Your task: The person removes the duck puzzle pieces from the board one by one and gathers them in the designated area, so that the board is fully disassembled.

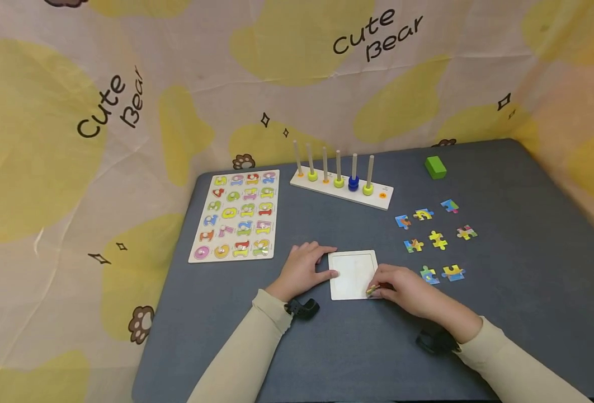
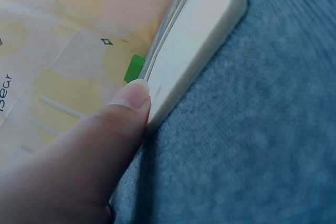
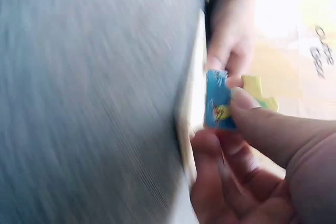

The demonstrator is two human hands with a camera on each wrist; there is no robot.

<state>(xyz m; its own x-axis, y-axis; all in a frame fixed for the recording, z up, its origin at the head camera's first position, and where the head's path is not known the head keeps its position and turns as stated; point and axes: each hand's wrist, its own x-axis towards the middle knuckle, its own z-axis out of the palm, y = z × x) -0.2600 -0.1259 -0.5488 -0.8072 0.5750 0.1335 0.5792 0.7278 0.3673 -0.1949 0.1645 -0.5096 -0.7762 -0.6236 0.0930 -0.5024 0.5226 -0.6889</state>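
Note:
A square white puzzle tray [image 1: 353,275] with a raised rim lies on the table in front of me. My left hand [image 1: 304,268] touches its left side, thumb on the lower part of the edge and index finger by the upper left corner. The left wrist view shows the left thumb [image 2: 131,95] pressing on the tray's rim. My right hand [image 1: 402,285] is over the tray's lower right corner. Between thumb and fingers it pinches a blue and yellow jigsaw piece [image 3: 219,100], tilted up close over the tray.
Several loose jigsaw pieces [image 1: 438,240] lie to the right of the tray. A number board [image 1: 236,218] is at the left, and a peg board [image 1: 342,189] with coloured rings stands at the back. Farther right sits a green block [image 1: 435,167].

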